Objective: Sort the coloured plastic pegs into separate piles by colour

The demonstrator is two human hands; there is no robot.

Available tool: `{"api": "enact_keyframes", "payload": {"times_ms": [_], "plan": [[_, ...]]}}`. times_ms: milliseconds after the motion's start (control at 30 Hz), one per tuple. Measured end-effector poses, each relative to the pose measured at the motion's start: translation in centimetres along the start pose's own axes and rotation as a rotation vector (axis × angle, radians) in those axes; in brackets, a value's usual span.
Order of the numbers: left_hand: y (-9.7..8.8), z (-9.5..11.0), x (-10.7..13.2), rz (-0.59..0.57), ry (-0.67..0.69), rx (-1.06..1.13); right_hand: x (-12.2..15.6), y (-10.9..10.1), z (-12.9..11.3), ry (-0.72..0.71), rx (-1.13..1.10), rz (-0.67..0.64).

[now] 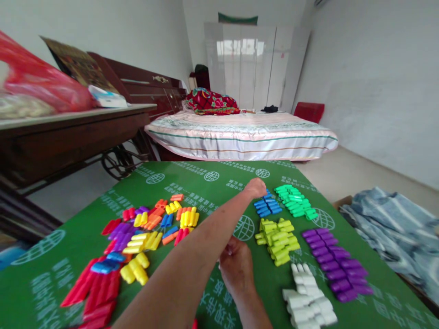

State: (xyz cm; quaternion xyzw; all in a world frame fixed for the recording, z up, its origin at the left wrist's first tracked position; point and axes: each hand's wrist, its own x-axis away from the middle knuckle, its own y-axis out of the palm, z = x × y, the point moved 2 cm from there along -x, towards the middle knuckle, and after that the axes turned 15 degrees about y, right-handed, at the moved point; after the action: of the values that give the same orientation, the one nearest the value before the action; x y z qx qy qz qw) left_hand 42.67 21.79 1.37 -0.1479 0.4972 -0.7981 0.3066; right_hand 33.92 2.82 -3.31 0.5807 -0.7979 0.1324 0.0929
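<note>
My left arm reaches across the green table cover (206, 192). My left hand (255, 187) rests curled at the near edge of a small pile of blue plastic pieces (268, 206); its fingers are tucked under and hidden. My right hand (236, 267) sits closed in a fist near the middle of the table, left of the lime-yellow pile (278, 235); anything inside it is hidden. Sorted piles lie to the right: green (295, 200), purple (334, 262) and white (307, 297). A mixed heap of red, yellow, orange, purple and blue pieces (137, 242) lies on the left.
A dark wooden sewing table (68, 132) with a red bag (41, 82) stands at the left. A bed (240, 132) and white wardrobe (254, 64) are beyond. Blue denim cloth (394, 228) lies off the table's right edge.
</note>
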Motion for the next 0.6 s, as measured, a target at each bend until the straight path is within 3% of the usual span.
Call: {"api": "enact_keyframes", "payload": {"times_ms": [400, 600], "plan": [[-0.3, 0.4, 1.2, -0.049, 0.01, -0.085, 0.1, -0.2, -0.2, -0.025, -0.005, -0.042], [-3.8, -1.1, 5.5, -0.051, 0.006, -0.218, 0.0, -0.3, 0.4, 0.041, -0.104, -0.112]]}}
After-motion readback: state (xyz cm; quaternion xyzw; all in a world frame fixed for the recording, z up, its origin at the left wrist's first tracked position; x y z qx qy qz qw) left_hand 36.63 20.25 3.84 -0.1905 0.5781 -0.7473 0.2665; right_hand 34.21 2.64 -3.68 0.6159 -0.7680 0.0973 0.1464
